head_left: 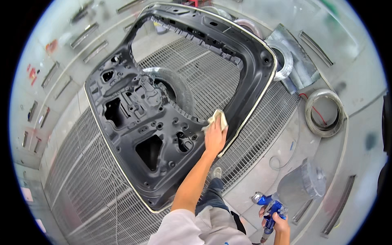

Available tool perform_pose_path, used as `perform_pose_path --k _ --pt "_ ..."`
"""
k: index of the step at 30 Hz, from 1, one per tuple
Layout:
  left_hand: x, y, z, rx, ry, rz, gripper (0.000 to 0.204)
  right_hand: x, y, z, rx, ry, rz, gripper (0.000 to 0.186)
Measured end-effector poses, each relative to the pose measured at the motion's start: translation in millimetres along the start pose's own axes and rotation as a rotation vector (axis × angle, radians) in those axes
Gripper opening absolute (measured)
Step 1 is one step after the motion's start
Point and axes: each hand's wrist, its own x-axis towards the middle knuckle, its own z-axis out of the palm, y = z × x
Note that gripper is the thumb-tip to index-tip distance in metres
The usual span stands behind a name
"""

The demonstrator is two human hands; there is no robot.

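A large black car tailgate (130,141), its inner side facing up, lies at an angle before me with pale tape along its edge. My left hand (215,136) reaches over it and presses a folded cream cloth (219,118) against the frame by the window opening, near its right lower corner. At the lower right, my right hand (274,218) grips the handle of a blue spray gun (269,206). The gun carries a cloudy grey paint cup (301,183) on top and is held away from the tailgate. Its nozzle points left.
Metal grating (212,85) covers the floor beneath the tailgate. A tyre (181,87) shows through the window opening. More tyres (325,113) lie at the right, beside a shiny sheet (300,61). A thin hose (279,163) trails over the floor. Pale, paint-marked walls (57,81) surround everything.
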Motion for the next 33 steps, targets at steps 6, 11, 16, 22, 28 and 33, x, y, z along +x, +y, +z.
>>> perform_pose_path --k 6,11,16,22,28,33 --pt "107.2 62.3 18.1 -0.33 0.147 0.083 0.063 82.8 -86.9 -26.1 -0.098 0.012 -0.023 0.077" --pt "26.5 2.2 5.5 0.03 -0.104 -0.407 0.043 151.0 -140.7 -26.9 -0.146 -0.125 -0.023 0.07" --pt "-68.1 -50.0 -78.1 0.232 0.0 -0.295 0.04 212.0 -176.1 -39.8 -0.179 -0.379 0.149 0.062" --pt "-49.8 2.4 7.2 0.469 0.367 -0.418 0.042 273.9 -223.8 -70.7 -0.242 -0.65 0.199 0.042" --pt "80.5 138.9 90.3 0.154 0.508 -0.109 0.052 326.4 -305.6 -134.3 -0.281 -0.802 0.118 0.044" --pt "231.8 233.3 79.0 0.207 0.331 0.148 0.044 363.4 -351.6 -167.6 -0.288 -0.741 0.079 0.073"
